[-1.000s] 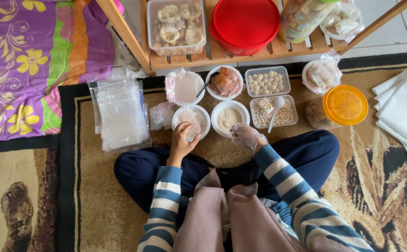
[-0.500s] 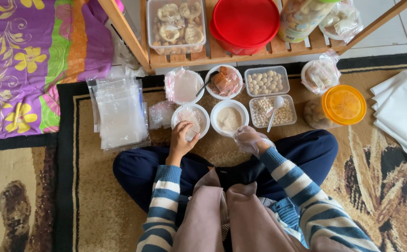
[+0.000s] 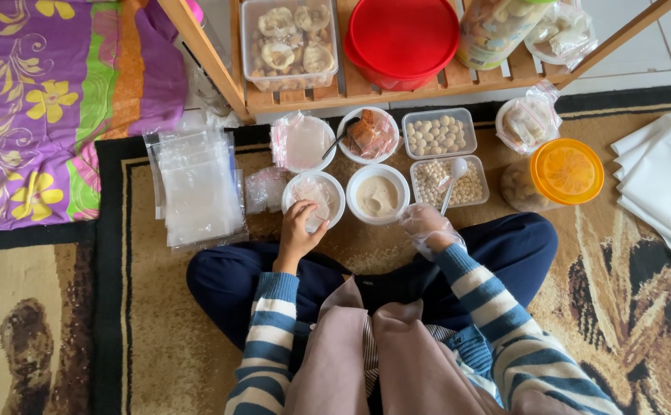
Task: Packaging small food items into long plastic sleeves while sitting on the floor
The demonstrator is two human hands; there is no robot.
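Bowl (image 3: 314,197) contents under plastic, unclear

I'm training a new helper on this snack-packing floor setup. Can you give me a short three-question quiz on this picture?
1. True or false: the right hand wears a clear plastic glove.
2. The bare left hand rests on which bowl? A) white bowl holding clear plastic wrap B) white bowl of beige paste C) orange-lidded jar
3. Fill in: the white spoon stands in the clear tub of pale ____.

Key: 1 true; 2 A; 3 balls.
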